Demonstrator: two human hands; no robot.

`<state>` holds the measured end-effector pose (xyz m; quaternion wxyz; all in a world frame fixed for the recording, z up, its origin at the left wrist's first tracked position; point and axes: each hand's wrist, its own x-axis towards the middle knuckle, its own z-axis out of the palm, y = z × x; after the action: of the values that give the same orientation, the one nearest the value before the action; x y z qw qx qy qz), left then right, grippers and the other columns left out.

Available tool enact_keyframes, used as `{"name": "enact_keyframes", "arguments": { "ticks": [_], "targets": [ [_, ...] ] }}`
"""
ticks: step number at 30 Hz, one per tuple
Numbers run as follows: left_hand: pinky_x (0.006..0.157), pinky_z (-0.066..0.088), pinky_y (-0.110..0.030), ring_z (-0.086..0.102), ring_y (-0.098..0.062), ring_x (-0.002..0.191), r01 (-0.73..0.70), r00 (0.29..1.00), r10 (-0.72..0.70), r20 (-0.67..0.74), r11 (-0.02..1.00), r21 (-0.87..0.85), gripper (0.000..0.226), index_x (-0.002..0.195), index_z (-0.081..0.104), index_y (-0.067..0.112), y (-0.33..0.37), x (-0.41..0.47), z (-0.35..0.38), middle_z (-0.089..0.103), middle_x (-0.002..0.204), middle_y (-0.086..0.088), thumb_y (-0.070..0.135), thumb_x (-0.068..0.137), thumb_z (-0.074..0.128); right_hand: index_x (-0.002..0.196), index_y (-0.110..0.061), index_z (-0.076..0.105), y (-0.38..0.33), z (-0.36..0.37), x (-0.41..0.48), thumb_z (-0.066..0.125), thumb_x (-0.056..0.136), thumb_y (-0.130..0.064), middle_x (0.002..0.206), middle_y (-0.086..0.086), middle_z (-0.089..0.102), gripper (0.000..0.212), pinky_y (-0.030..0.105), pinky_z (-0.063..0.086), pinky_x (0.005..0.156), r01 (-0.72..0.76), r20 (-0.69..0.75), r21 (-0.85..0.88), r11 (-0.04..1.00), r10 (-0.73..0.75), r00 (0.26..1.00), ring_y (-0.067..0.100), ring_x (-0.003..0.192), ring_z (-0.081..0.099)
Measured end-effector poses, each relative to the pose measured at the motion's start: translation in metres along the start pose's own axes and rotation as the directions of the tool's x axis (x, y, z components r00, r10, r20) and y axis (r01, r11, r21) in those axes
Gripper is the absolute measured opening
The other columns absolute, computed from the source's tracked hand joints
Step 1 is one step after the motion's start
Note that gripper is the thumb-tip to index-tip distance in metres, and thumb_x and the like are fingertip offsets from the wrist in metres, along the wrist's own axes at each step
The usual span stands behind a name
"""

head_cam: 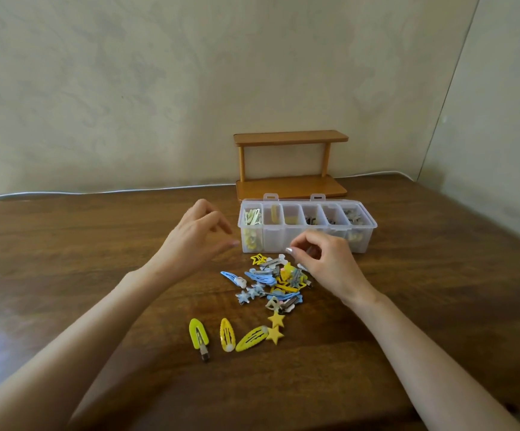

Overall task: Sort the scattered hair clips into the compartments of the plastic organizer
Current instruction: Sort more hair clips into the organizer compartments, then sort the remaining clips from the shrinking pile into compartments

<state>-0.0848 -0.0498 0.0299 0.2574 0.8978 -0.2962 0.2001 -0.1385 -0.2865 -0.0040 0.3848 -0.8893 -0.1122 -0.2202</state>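
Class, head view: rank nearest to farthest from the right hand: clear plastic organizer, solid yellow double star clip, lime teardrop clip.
1. Clear plastic organizer, just behind right hand.
2. Solid yellow double star clip, below the pile.
3. Lime teardrop clip, far left.

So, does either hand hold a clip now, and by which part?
Left hand holds nothing. Right hand seems to pinch a small grey clip; by which part cannot be told.
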Motion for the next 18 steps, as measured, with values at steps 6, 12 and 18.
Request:
{"name": "enact_keyframes", "arguments": {
  "ticks": [6, 12, 18],
  "targets": [
    [0.061, 0.042, -0.01, 0.056, 0.002, 0.077, 0.118, 0.909, -0.093, 0.406, 0.992, -0.037, 0.065, 0.084, 0.05, 0.041, -0.005, -0.048, -0.024, 0.046, 0.095, 0.017, 0.088, 0.039, 0.055, 0.084, -0.023, 0.07, -0.018, 0.001, -0.006, 0.072, 0.08, -0.024, 0.087, -0.01, 0.062, 0.005, 0.022, 0.042, 0.075, 0.081, 0.236, 0.008, 0.997, -0.081, 0.968, 0.005, 0.087, 0.051],
    [0.068, 0.044, -0.011, 0.052, 0.001, 0.09, 0.101, 0.719, -0.047, 0.694, 0.994, -0.037, 0.053, 0.1, 0.055, 0.036, -0.002, -0.07, -0.035, 0.043, 0.103, 0.014, 0.045, 0.055, 0.083, 0.086, -0.029, 0.073, -0.043, 0.013, -0.019, 0.079, 0.069, -0.039, 0.089, -0.009, 0.055, 0.021, 0.019, 0.035, 0.083, 0.267, 0.535, -0.062, 0.962, -0.194, 0.823, 0.005, 0.092, 0.041],
    [0.063, 0.041, -0.011, 0.052, -0.002, 0.081, 0.059, 0.756, 0.005, 0.655, 0.995, -0.076, 0.033, 0.087, 0.055, 0.038, 0.012, -0.064, -0.015, 0.043, 0.095, 0.016, 0.032, 0.067, 0.08, 0.088, -0.032, 0.068, -0.047, 0.013, -0.026, 0.076, 0.069, -0.048, 0.097, -0.011, 0.056, 0.027, 0.015, 0.023, 0.082, 0.348, 0.565, -0.175, 0.921, -0.195, 0.802, 0.001, 0.094, 0.037]
  ]
}}
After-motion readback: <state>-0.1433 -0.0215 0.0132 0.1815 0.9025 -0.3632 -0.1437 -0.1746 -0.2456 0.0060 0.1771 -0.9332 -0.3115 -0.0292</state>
